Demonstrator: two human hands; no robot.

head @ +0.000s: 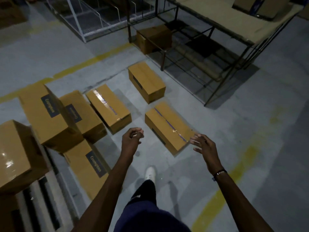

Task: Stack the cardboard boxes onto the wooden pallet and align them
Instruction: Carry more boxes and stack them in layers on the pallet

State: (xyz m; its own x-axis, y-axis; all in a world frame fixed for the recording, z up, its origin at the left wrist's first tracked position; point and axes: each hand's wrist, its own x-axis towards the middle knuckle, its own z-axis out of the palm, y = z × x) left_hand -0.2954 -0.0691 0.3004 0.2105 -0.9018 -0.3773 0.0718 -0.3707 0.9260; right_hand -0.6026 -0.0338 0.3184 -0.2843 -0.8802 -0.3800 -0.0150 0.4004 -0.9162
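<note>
Several brown cardboard boxes lie on the grey floor. The nearest taped box (167,127) lies just ahead of my hands. My right hand (201,144) hovers at its near right corner, fingers spread and empty. My left hand (132,136) hangs left of that box with fingers loosely curled, holding nothing. Another taped box (108,107) lies to the left, and one more box (146,82) lies farther back. The wooden pallet (41,198) shows at the lower left, with a taped box (15,156) standing on it. Printed boxes (45,113) crowd beside the pallet.
A metal-framed table (234,22) stands at the back right with a box (153,39) under it. A white wire rack (93,15) stands at the back. Yellow floor lines (222,198) cross the floor. My leg and white shoe (150,174) step forward between my arms.
</note>
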